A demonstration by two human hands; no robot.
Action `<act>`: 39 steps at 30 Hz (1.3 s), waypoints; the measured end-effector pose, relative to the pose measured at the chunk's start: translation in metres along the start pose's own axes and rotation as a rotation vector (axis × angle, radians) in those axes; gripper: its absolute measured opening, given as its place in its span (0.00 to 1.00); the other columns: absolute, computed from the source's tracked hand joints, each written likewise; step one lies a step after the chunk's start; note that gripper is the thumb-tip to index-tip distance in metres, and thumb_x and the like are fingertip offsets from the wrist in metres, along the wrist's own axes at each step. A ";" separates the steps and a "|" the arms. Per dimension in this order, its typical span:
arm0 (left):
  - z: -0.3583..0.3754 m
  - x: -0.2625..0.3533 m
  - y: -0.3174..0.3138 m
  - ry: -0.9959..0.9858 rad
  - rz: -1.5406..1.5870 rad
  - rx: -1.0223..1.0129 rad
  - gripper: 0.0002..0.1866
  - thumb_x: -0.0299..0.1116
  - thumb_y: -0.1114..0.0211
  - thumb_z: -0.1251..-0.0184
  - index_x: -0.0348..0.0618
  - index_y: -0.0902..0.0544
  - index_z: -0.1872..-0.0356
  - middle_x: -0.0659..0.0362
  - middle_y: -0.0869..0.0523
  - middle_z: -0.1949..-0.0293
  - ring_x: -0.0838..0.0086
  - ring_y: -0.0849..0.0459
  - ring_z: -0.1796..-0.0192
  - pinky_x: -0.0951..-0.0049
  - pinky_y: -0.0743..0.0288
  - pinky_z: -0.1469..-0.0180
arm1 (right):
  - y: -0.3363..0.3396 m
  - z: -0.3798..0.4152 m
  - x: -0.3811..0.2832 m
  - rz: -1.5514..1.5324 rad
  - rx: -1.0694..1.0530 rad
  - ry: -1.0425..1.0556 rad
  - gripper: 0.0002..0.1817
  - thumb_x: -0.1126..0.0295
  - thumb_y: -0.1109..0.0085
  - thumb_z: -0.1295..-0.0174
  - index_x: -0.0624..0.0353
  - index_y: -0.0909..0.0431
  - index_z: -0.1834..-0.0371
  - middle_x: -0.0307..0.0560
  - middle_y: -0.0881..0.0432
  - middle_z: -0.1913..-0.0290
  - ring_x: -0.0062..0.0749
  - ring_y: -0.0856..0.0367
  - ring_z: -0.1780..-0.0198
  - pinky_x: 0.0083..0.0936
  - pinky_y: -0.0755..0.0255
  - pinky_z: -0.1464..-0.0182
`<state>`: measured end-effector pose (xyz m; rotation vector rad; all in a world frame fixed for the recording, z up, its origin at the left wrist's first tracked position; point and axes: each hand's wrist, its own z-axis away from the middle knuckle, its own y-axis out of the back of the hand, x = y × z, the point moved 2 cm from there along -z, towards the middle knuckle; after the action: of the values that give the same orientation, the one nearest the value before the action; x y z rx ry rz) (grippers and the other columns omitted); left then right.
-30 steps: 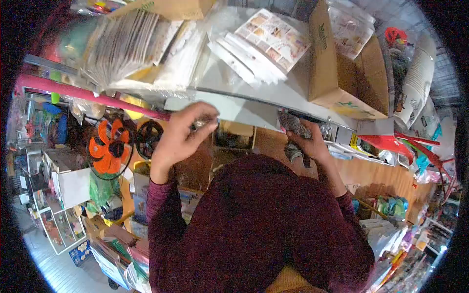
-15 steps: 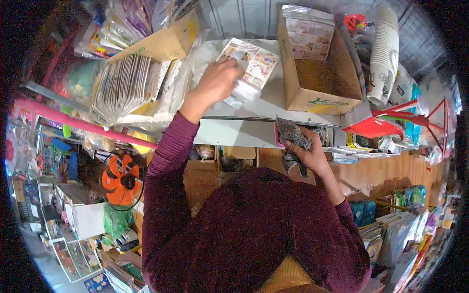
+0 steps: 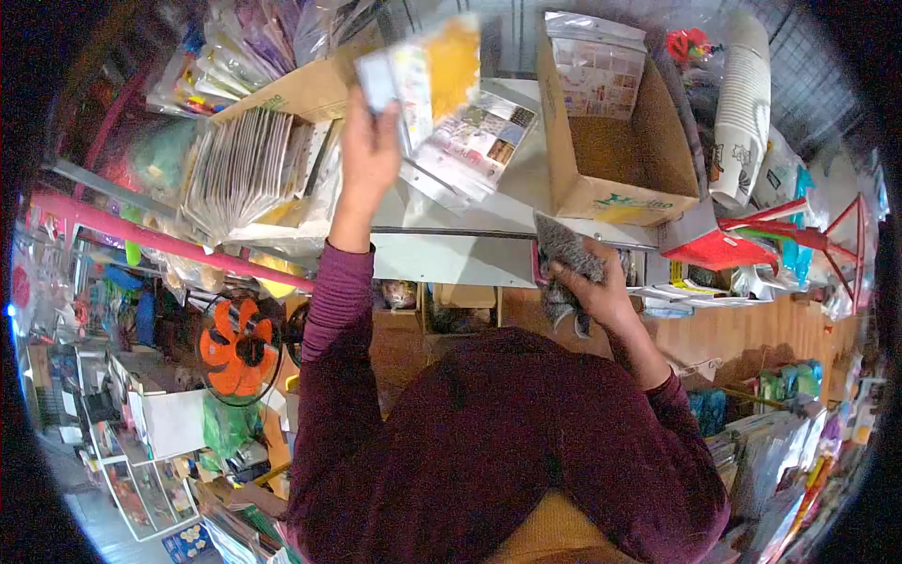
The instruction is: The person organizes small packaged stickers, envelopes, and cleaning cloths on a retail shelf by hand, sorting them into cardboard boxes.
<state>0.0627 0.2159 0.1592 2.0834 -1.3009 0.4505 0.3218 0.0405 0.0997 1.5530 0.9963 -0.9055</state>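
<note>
Raised over the white counter, my left hand point(image 3: 371, 150) grips a flat packet point(image 3: 427, 80), white and yellow and smeared by motion. Below it on the counter lies a printed sheet point(image 3: 484, 141) with small pictures, beside a white paper edge. My right hand point(image 3: 598, 287) is closed round a bunched grey cloth point(image 3: 568, 254) at the counter's front edge. Part of the cloth hangs down below the fingers.
A cardboard box point(image 3: 620, 188) with a printed bag in it stands right of the sheet. On the left, another box holds a row of packets point(image 3: 249, 169). Stacked paper cups point(image 3: 738, 122) lean at the right. An orange fan point(image 3: 237, 346) is at lower left.
My left hand has lifted away from the sheet, moving up and left with the packet. More of the sheet shows, its printed face now different. My right hand stays almost in place with the cloth.
</note>
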 end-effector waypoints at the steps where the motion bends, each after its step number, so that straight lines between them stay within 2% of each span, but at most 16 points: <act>1: -0.005 0.006 0.009 0.096 0.135 0.071 0.14 0.24 0.50 0.33 0.30 0.30 0.48 0.49 0.21 0.54 0.67 0.21 0.54 0.70 0.30 0.49 | 0.001 -0.005 -0.002 0.002 -0.010 0.006 0.18 0.69 0.35 0.47 0.66 0.24 0.54 0.46 0.19 0.62 0.25 0.23 0.59 0.24 0.30 0.54; 5: 0.012 0.024 0.024 0.439 0.798 0.270 0.15 0.23 0.54 0.31 0.31 0.33 0.45 0.52 0.22 0.52 0.72 0.22 0.53 0.73 0.29 0.49 | 0.007 -0.025 -0.027 -0.325 -0.011 -0.092 0.10 0.73 0.39 0.43 0.64 0.24 0.59 0.43 0.20 0.67 0.24 0.22 0.65 0.21 0.28 0.61; 6: 0.024 0.025 0.024 0.443 0.793 0.277 0.15 0.23 0.54 0.31 0.31 0.33 0.45 0.52 0.22 0.52 0.72 0.22 0.53 0.73 0.29 0.49 | 0.009 -0.030 -0.038 -0.389 0.134 0.022 0.12 0.73 0.38 0.44 0.64 0.24 0.58 0.42 0.20 0.66 0.24 0.22 0.64 0.22 0.28 0.59; 8: 0.058 0.013 0.017 0.756 0.721 0.332 0.16 0.24 0.54 0.31 0.32 0.33 0.44 0.51 0.23 0.50 0.70 0.23 0.51 0.71 0.29 0.47 | 0.006 -0.044 -0.056 -0.456 0.281 0.134 0.13 0.73 0.37 0.45 0.65 0.24 0.57 0.41 0.20 0.65 0.24 0.22 0.63 0.23 0.28 0.57; 10: 0.087 0.003 0.006 0.738 0.759 0.365 0.16 0.24 0.54 0.31 0.32 0.34 0.43 0.51 0.25 0.48 0.70 0.25 0.48 0.71 0.32 0.45 | -0.004 -0.063 -0.076 -0.324 0.436 0.345 0.14 0.75 0.36 0.47 0.65 0.25 0.57 0.42 0.19 0.65 0.25 0.22 0.63 0.23 0.28 0.56; 12: 0.107 0.000 0.000 0.800 0.755 0.354 0.17 0.23 0.55 0.31 0.33 0.35 0.42 0.52 0.25 0.47 0.70 0.25 0.48 0.71 0.32 0.45 | -0.029 -0.085 -0.075 -0.022 0.390 0.625 0.26 0.73 0.32 0.54 0.65 0.31 0.50 0.55 0.23 0.55 0.42 0.22 0.56 0.32 0.29 0.53; 14: 0.111 0.023 0.001 0.895 0.775 0.268 0.21 0.20 0.52 0.35 0.34 0.37 0.40 0.52 0.26 0.46 0.70 0.25 0.49 0.72 0.29 0.49 | -0.065 -0.104 -0.086 0.252 0.146 0.900 0.36 0.59 0.33 0.56 0.64 0.35 0.45 0.62 0.33 0.45 0.57 0.37 0.42 0.46 0.41 0.40; 16: 0.120 0.020 -0.002 0.855 0.860 0.292 0.23 0.19 0.51 0.37 0.34 0.37 0.40 0.52 0.26 0.46 0.69 0.24 0.49 0.72 0.28 0.50 | -0.111 -0.103 -0.074 0.367 -0.073 0.809 0.38 0.48 0.40 0.48 0.59 0.38 0.38 0.58 0.37 0.38 0.54 0.42 0.36 0.49 0.46 0.38; 19: 0.126 0.010 0.001 0.762 0.982 0.268 0.27 0.14 0.51 0.45 0.32 0.37 0.40 0.49 0.26 0.46 0.67 0.24 0.49 0.71 0.26 0.50 | -0.143 -0.076 -0.039 0.506 -0.294 0.860 0.38 0.48 0.41 0.49 0.56 0.38 0.37 0.57 0.44 0.32 0.52 0.46 0.32 0.50 0.47 0.36; 20: 0.126 0.007 -0.001 0.784 0.928 0.264 0.26 0.14 0.52 0.46 0.31 0.35 0.41 0.49 0.26 0.47 0.67 0.24 0.49 0.71 0.26 0.50 | -0.143 -0.077 -0.035 0.520 -0.353 0.824 0.33 0.50 0.45 0.45 0.54 0.35 0.38 0.54 0.44 0.31 0.48 0.49 0.29 0.51 0.50 0.35; 23: 0.125 0.016 0.000 0.871 0.787 0.217 0.22 0.13 0.52 0.46 0.31 0.31 0.46 0.50 0.24 0.49 0.68 0.24 0.49 0.71 0.28 0.49 | -0.142 -0.095 -0.024 0.532 -0.338 0.812 0.29 0.54 0.45 0.43 0.53 0.32 0.39 0.52 0.42 0.31 0.47 0.48 0.30 0.51 0.51 0.33; 26: 0.119 0.011 -0.004 0.780 0.430 0.138 0.19 0.14 0.51 0.40 0.30 0.31 0.47 0.53 0.22 0.52 0.72 0.24 0.51 0.73 0.31 0.48 | -0.140 -0.116 -0.016 0.612 -0.239 0.747 0.25 0.61 0.47 0.43 0.53 0.31 0.41 0.52 0.42 0.32 0.47 0.46 0.30 0.50 0.51 0.33; 28: 0.122 0.004 -0.006 0.777 0.442 0.136 0.19 0.14 0.51 0.40 0.30 0.31 0.47 0.53 0.22 0.52 0.72 0.24 0.51 0.73 0.31 0.48 | -0.133 -0.125 -0.019 0.664 -0.208 0.561 0.27 0.69 0.49 0.45 0.52 0.33 0.38 0.49 0.45 0.30 0.44 0.47 0.30 0.44 0.53 0.31; 31: 0.123 0.006 -0.008 0.780 0.435 0.143 0.18 0.15 0.50 0.40 0.31 0.31 0.46 0.54 0.22 0.53 0.73 0.24 0.51 0.74 0.31 0.48 | -0.134 -0.139 -0.011 0.605 -0.137 0.542 0.26 0.70 0.50 0.45 0.53 0.31 0.40 0.51 0.42 0.31 0.46 0.46 0.30 0.40 0.50 0.31; 36: 0.125 0.007 -0.005 0.775 0.412 0.150 0.19 0.14 0.51 0.41 0.31 0.31 0.47 0.54 0.22 0.54 0.74 0.24 0.52 0.75 0.32 0.48 | -0.135 -0.095 -0.010 0.589 -0.161 0.634 0.25 0.71 0.45 0.53 0.56 0.26 0.46 0.55 0.35 0.36 0.48 0.38 0.35 0.40 0.43 0.34; 39: 0.128 0.000 -0.008 0.744 0.515 0.182 0.19 0.14 0.53 0.42 0.31 0.31 0.47 0.55 0.22 0.54 0.74 0.24 0.52 0.75 0.31 0.49 | -0.132 -0.065 -0.008 0.350 -0.233 0.735 0.25 0.77 0.46 0.54 0.58 0.26 0.47 0.55 0.32 0.38 0.48 0.34 0.38 0.39 0.40 0.36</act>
<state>0.0643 0.1324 0.0618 1.4305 -1.3229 1.4500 0.2007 0.1191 0.0716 1.8122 1.2189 0.0525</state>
